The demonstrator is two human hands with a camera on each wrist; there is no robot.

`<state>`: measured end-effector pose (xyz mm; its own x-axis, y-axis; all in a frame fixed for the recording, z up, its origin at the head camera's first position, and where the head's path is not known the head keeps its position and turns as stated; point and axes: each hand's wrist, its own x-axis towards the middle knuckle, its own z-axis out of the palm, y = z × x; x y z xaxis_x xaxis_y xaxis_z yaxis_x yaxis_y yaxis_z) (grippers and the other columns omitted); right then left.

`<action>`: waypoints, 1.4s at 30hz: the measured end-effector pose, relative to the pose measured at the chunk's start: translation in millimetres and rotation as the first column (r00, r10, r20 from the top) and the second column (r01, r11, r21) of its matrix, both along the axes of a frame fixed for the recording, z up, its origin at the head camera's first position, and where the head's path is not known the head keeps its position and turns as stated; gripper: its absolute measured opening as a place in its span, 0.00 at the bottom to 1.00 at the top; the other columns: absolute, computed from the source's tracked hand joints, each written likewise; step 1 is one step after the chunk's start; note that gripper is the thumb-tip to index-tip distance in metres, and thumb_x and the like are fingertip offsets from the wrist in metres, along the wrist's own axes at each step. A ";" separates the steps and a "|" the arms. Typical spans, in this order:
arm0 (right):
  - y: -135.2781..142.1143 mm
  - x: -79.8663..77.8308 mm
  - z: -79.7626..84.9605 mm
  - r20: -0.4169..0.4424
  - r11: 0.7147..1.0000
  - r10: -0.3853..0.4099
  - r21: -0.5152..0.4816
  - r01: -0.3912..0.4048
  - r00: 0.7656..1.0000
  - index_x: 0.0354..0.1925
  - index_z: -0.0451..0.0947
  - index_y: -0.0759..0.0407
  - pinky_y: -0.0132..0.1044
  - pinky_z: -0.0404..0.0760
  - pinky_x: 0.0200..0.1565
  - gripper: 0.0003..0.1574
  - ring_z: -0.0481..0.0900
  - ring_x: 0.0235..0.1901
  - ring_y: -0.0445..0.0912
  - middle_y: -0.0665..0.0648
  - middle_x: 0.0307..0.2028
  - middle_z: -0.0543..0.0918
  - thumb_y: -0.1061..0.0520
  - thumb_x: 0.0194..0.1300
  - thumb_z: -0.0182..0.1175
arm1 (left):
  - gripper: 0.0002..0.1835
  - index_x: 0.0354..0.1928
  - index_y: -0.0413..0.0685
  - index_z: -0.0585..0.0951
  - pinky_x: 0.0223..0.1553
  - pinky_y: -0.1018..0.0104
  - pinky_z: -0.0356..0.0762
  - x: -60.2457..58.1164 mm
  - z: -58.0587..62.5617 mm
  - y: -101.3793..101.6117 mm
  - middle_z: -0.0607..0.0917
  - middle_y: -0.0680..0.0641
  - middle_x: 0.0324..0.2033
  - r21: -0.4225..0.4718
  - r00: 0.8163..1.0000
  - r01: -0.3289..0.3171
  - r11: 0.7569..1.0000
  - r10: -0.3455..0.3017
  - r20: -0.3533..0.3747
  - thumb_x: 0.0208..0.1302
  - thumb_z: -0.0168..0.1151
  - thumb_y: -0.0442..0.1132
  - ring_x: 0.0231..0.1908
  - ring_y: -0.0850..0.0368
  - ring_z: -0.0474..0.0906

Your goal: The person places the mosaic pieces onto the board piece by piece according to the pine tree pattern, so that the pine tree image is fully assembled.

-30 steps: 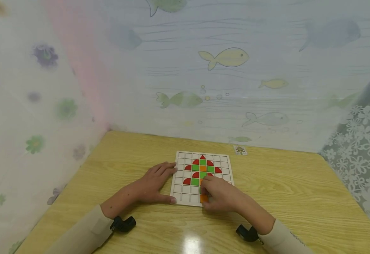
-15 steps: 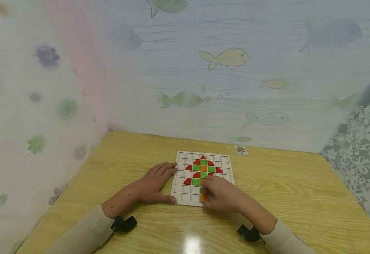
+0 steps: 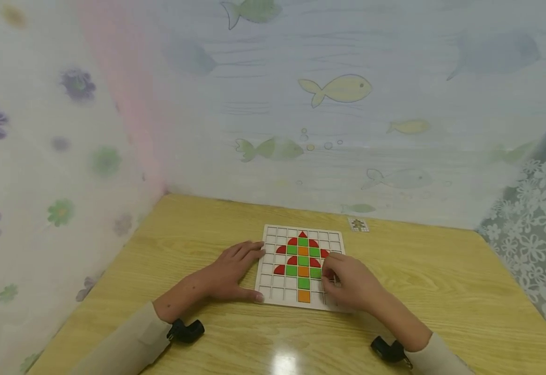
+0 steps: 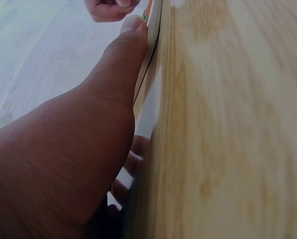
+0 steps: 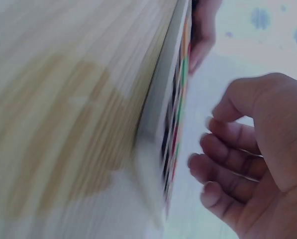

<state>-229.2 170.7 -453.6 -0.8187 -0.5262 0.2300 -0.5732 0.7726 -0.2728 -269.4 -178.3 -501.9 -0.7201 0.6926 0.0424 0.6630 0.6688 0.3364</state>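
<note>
A pale square grid board (image 3: 266, 284) lies on the table with coloured pieces set in its cells as a tree shape. Red pieces (image 3: 292, 260) edge the tree; green squares (image 3: 303, 284) and orange squares (image 3: 304, 296) fill its middle. My left hand (image 3: 230, 272) rests at the board's left edge, fingers straight and thumb at the near corner. Over the board's right side hovers my right hand (image 3: 353, 281), hiding some cells there. In the right wrist view its fingers (image 5: 227, 157) are loosely bent, apart from the board, with nothing seen between them.
A small card (image 3: 358, 224) with a printed tree pattern lies behind the board at the right. The wooden table (image 3: 198, 219) meets a fish-patterned curtain (image 3: 273, 177) at its back. A black wrist camera (image 3: 186, 330) is strapped to the left wrist.
My right hand has moved right from the lower middle of the board, uncovering the green and orange squares of the central column. My left hand stays at the left edge.
</note>
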 end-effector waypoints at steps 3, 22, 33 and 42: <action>16.5 -0.5 -0.4 -0.027 0.997 -0.070 -0.038 0.069 0.997 0.31 0.77 0.47 0.32 0.73 0.32 0.13 0.71 0.30 0.38 0.43 0.31 0.74 0.63 0.62 0.70 | 0.62 0.85 0.54 0.56 0.79 0.38 0.51 1.0 1.8 -0.8 0.51 0.49 0.85 0.000 1.000 -0.004 1.000 0.004 0.008 0.59 0.57 0.84 0.83 0.42 0.45; 108.8 7.3 3.8 -0.064 0.943 -0.332 -0.060 0.329 0.941 0.36 0.82 0.56 0.40 0.75 0.33 0.04 0.73 0.32 0.44 0.50 0.33 0.79 0.64 0.66 0.66 | 0.59 0.85 0.54 0.56 0.78 0.34 0.50 -1.7 2.1 -8.5 0.50 0.49 0.85 0.029 0.999 0.004 1.000 -0.005 0.042 0.62 0.59 0.81 0.84 0.41 0.42; 126.3 3.0 6.1 -0.022 0.920 -0.385 -0.088 0.382 0.923 0.48 0.83 0.68 0.54 0.82 0.40 0.11 0.81 0.39 0.56 0.63 0.43 0.83 0.62 0.71 0.64 | 0.59 0.85 0.55 0.56 0.78 0.33 0.49 -3.1 1.9 -12.1 0.49 0.49 0.85 0.046 0.998 0.008 0.999 -0.011 0.060 0.62 0.60 0.81 0.84 0.41 0.42; 133.7 3.6 4.6 -0.006 0.903 -0.417 -0.114 0.413 0.909 0.63 0.75 0.75 0.66 0.79 0.51 0.28 0.79 0.54 0.68 0.74 0.57 0.78 0.55 0.76 0.64 | 0.56 0.85 0.56 0.57 0.78 0.35 0.49 -2.8 6.5 -11.3 0.50 0.52 0.85 0.048 0.996 -0.004 0.999 0.000 0.084 0.64 0.61 0.77 0.84 0.42 0.42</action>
<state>-225.6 304.4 -449.1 -0.9494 -0.1112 0.2936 -0.2164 0.9093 -0.3555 -272.2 -189.6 -495.4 -0.7240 0.6897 0.0148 0.6296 0.6518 0.4229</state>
